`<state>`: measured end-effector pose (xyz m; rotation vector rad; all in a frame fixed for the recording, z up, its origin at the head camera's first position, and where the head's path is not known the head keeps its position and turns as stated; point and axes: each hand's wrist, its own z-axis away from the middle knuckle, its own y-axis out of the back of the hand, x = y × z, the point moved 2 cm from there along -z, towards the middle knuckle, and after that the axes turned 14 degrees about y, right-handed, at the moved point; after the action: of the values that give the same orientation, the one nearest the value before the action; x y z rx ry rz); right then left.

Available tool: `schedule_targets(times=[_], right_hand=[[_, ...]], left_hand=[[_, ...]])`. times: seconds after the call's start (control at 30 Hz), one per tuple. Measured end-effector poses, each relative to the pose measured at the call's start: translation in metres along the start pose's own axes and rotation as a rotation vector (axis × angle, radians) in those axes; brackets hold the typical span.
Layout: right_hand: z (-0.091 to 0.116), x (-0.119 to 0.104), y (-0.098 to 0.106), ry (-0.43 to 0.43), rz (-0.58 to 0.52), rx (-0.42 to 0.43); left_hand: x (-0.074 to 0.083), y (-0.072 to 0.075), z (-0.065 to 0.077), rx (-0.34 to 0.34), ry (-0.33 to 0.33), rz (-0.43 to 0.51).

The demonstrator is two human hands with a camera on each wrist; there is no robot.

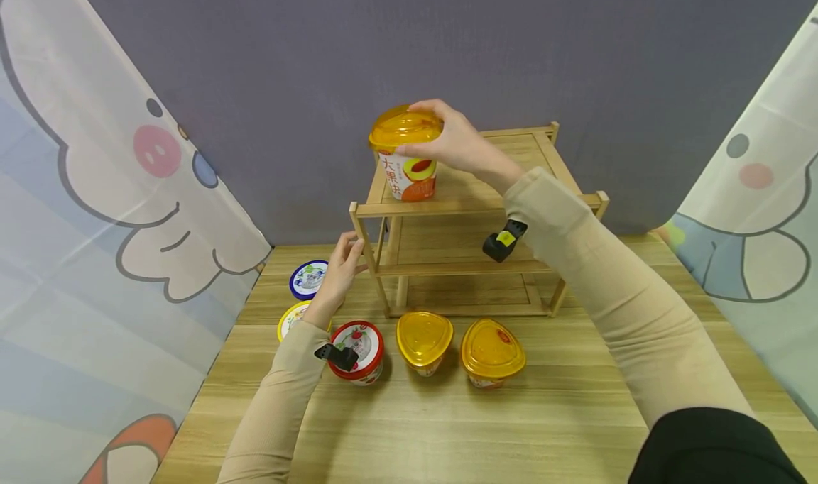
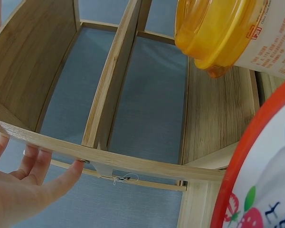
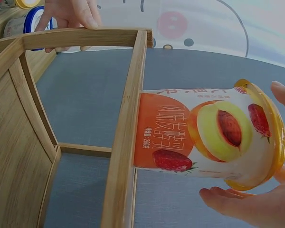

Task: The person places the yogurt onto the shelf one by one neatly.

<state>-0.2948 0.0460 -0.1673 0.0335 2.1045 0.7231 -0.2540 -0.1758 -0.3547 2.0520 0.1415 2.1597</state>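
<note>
My right hand [image 1: 456,140] grips a yogurt cup [image 3: 194,133] around its orange plastic lid [image 1: 405,127], thumb on one side and fingers on the other. The cup stands upright at the front left of the top tier of a wooden shelf rack [image 1: 447,207], its base right at the front rail. Peach and strawberry pictures decorate its side. Lower down, my left hand [image 1: 341,267] holds the rack's left front post [image 2: 133,161], thumb and fingers on either side of it. In the right wrist view this left hand [image 3: 73,16] appears beyond the rack.
Two more orange-lidded cups, one left [image 1: 424,338] and one right [image 1: 492,349], stand before the rack. Left of them are a red-lidded tub [image 1: 367,342], a yellow-lidded tub [image 1: 290,317] and a blue-lidded tub [image 1: 309,278]. A grey cloth [image 1: 307,115] hangs behind.
</note>
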Motion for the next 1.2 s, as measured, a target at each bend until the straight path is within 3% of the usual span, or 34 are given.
schedule_targets(times=[0.27, 0.4, 0.5, 0.63, 0.8, 1.2], right_hand=[[0.013, -0.004, 0.008, -0.029, -0.004, 0.038], [0.024, -0.005, 0.011, -0.033, -0.02, 0.086], [0.033, -0.006, 0.014, -0.008, -0.006, 0.119], [0.043, -0.008, 0.016, 0.038, 0.013, 0.165], [0.054, -0.008, 0.018, 0.096, 0.021, 0.207], [0.081, -0.014, 0.01, 0.222, 0.073, 0.232]], left_hand=[[0.001, 0.0, 0.0, 0.009, -0.018, -0.006], [0.012, -0.003, 0.009, 0.001, 0.004, -0.002], [0.014, -0.003, 0.011, -0.008, 0.02, 0.008], [0.002, 0.0, 0.001, -0.011, 0.019, 0.016], [0.0, 0.0, 0.0, -0.002, 0.0, 0.001], [0.002, 0.001, 0.004, -0.001, -0.001, -0.001]])
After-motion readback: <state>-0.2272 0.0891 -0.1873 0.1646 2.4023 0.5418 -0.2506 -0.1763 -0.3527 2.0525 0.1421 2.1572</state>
